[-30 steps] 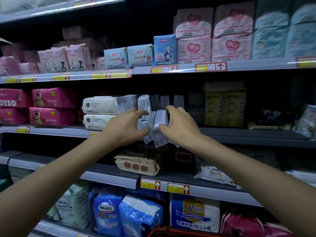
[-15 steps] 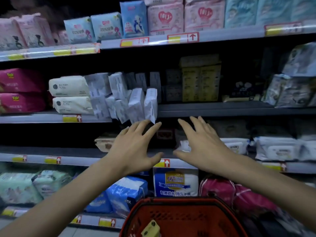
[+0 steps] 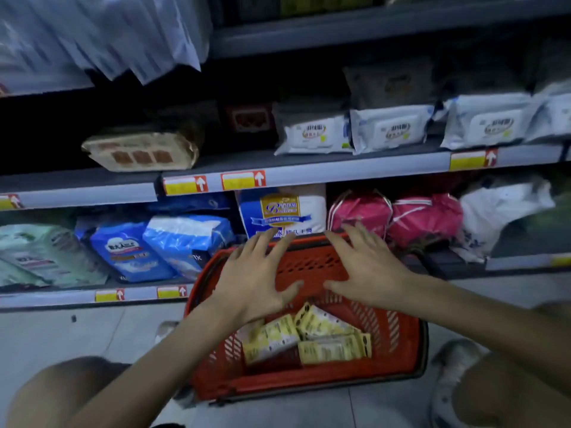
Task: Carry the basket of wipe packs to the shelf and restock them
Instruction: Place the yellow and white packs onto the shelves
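On the left hand the fingers are straight and fanned apart, grasping nothing, and the right hand mirrors it, its fingers released and spread, thumb turned inward. Both hands hover side by side at the centre of the frame, over the far half of the basket, fingertips reaching past its far rim; whether they touch the rim cannot be told. The basket is red plastic with slotted, perforated walls and a dark handle lying round its rim, and it stands on the pale floor in the lower centre, close against the bottom shelf. In its bottom lie the wipe packs: a few flat yellow sachets with dark print and white patches, overlapping at angles. Beyond it, blue bags sit at lower left and pink bags at right. Above them the grey shelf edge carries yellow-and-red price tags, with white lidded packs lined up at upper right and a beige pack at left. Blurred pale packs fill the upper left corner.
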The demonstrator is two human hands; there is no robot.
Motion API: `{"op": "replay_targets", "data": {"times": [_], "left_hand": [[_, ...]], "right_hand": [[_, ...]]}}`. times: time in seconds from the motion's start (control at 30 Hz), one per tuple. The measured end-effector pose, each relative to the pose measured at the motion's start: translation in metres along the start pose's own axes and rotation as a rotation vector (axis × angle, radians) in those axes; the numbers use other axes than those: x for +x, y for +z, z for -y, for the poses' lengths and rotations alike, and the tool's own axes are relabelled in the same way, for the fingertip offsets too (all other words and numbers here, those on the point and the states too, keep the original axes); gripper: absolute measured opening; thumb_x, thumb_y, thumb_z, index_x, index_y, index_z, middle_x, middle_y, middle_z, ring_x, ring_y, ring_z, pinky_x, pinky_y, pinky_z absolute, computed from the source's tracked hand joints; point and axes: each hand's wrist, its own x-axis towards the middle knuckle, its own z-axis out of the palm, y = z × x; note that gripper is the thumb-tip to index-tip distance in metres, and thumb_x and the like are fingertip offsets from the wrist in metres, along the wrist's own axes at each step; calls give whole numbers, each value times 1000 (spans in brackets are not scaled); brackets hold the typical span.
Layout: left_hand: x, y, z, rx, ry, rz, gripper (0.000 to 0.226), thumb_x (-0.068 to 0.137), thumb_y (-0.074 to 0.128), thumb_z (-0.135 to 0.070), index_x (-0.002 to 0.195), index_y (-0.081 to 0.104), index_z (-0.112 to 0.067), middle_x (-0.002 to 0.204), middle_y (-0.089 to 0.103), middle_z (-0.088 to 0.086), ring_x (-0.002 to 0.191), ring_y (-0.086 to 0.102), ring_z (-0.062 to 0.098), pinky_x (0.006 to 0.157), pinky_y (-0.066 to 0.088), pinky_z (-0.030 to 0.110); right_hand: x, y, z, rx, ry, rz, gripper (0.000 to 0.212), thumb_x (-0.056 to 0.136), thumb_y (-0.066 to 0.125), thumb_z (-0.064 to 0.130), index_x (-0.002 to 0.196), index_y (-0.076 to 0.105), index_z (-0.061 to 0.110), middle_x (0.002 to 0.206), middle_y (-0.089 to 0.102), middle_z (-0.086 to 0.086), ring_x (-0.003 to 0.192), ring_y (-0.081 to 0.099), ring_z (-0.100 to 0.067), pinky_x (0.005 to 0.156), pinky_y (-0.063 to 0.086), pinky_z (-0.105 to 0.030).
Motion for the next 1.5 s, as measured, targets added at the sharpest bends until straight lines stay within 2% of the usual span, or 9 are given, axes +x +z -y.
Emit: {"op": "replay_targets", "data": {"times": [0.2, 0.37, 0.53, 0.7, 0.9, 1.03, 1.17, 1.3, 1.5], "left_hand": [[1, 97, 0, 61, 38, 266, 100, 78, 20, -80, 166, 9, -35, 172, 18, 6, 158, 19, 30, 124, 26, 55], [9, 158, 21, 237, 128, 477, 93, 92, 41, -74, 166, 11, -28, 170, 20, 12, 157, 17, 35, 125, 19, 58], [24, 200, 50, 610, 312, 581, 101, 92, 58, -62, 167, 5, -20, 172, 9, 18, 159, 7, 42, 124, 7, 67], [39, 223, 70, 1032, 614, 602, 87, 99, 68, -32, 165, 15, -10, 169, 20, 24, 156, 19, 47, 124, 16, 68], [53, 233, 72, 1292, 694, 616, 59, 101, 65, -31, 154, 45, -14, 155, 45, 18, 142, 41, 42, 119, 30, 63], [55, 232, 68, 1258, 653, 588, 56, 101, 64, -35, 150, 50, -12, 150, 50, 14, 138, 46, 36, 117, 32, 56], [52, 213, 65, 1073, 498, 606, 53, 98, 66, -32, 146, 54, -13, 144, 54, 12, 131, 49, 32, 112, 35, 49], [39, 175, 61, 683, 268, 534, 73, 86, 74, -41, 146, 46, -10, 141, 49, 10, 128, 47, 30, 109, 38, 47], [23, 127, 58, 60, -39, 406, 92, 69, 82, -57, 145, 47, -17, 136, 47, 0, 130, 45, 24, 102, 46, 49]], "right_hand": [[26, 97, -13, -31, 14, 285, 96, 92, 63, 57, 163, 9, 20, 163, 19, -17, 154, 12, -40, 124, 19, -51], [46, 161, -12, -46, -33, 453, 91, 95, 64, 48, 162, 12, 18, 159, 24, -17, 148, 24, -40, 119, 30, -50], [61, 205, -1, -87, -52, 546, 78, 96, 61, 41, 158, 21, 17, 156, 30, -21, 142, 33, -42, 117, 30, -52], [65, 229, 2, -84, -94, 542, 75, 94, 62, 45, 156, 26, 20, 150, 40, -17, 137, 40, -37, 112, 38, -51], [67, 233, 2, -96, -115, 559, 80, 95, 63, 41, 159, 21, 18, 152, 36, -17, 141, 34, -38, 117, 31, -51], [67, 234, 0, -101, -114, 558, 80, 94, 65, 38, 159, 21, 20, 152, 37, -16, 140, 34, -37, 117, 31, -50], [66, 227, -2, -111, -119, 533, 76, 95, 63, 36, 157, 23, 19, 152, 36, -17, 139, 35, -37, 114, 34, -50], [66, 208, -2, -75, -104, 466, 84, 93, 66, 39, 159, 20, 18, 155, 32, -17, 142, 32, -37, 116, 32, -48], [71, 161, -2, 25, -137, 231, 123, 78, 82, 50, 163, -2, 21, 159, 23, -13, 147, 28, -35, 116, 36, -50]]}}
